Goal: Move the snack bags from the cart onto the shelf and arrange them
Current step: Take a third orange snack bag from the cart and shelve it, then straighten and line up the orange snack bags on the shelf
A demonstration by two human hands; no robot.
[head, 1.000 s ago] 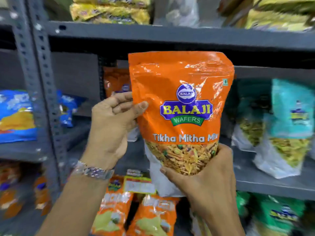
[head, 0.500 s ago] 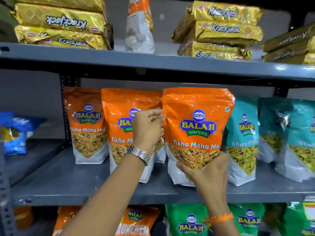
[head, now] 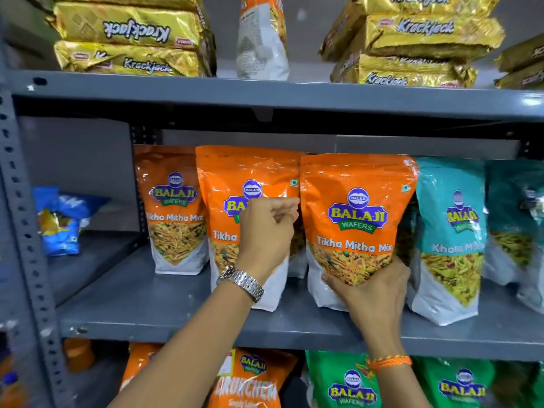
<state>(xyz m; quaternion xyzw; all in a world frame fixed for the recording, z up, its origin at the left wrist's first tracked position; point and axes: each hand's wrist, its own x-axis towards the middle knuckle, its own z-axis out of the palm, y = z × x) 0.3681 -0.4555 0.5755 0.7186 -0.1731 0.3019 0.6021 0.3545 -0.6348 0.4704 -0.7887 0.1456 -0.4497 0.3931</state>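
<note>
An orange Tikha Mitha Mix bag (head: 357, 201) stands upright on the grey middle shelf (head: 164, 310). My right hand (head: 372, 290) grips its lower right part from the front and side. My left hand (head: 266, 231) pinches its left edge, in front of a second orange bag (head: 235, 169). A third orange bag (head: 173, 207) stands further left and further back. No cart is in view.
Teal Balaji bags (head: 450, 231) stand right of the held bag. Gold Krackjack packs (head: 126, 33) and a white-orange bag (head: 262, 39) fill the shelf above. Green and orange bags (head: 350, 384) sit below. A slotted upright (head: 20, 231) rises at left, with blue bags (head: 59, 219) beyond.
The orange bag went from held up in front of the shelves to standing on the middle shelf beside two like bags. Both hands stay on it, and the view has come closer.
</note>
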